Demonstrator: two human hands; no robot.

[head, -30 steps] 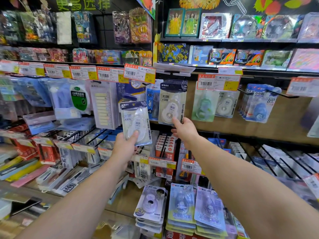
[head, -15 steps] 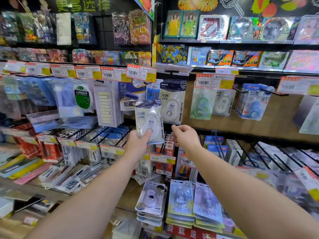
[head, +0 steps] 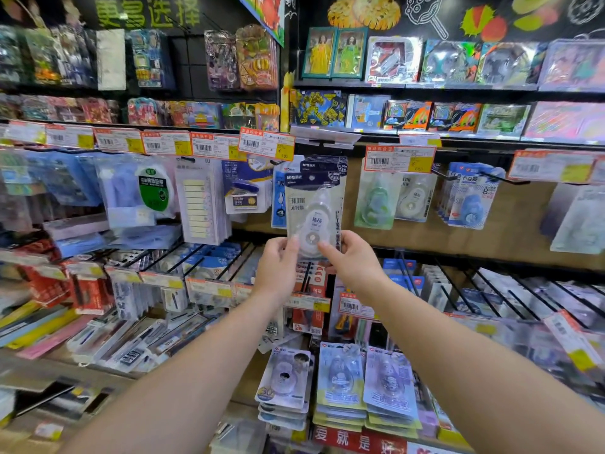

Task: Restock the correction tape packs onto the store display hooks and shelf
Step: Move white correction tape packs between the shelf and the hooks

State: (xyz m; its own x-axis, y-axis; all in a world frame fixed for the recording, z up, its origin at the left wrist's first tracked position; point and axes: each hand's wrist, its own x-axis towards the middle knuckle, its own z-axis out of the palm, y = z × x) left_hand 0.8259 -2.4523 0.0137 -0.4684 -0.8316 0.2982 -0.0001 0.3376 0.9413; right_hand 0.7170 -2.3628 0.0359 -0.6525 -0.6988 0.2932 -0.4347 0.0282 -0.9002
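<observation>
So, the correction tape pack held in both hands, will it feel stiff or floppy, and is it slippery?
The correction tape pack probably stays fairly stiff: it stands upright though the left hand and right hand pinch only its bottom. The glossy plastic may be a little slippery. It likely weighs little, since fingertips alone hold it.

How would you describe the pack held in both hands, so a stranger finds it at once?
Look at the brown back panel under the orange price tags. At its centre, the left hand and right hand pinch the correction tape pack by its bottom corners. Only it has a dark blue header and is held.
</observation>
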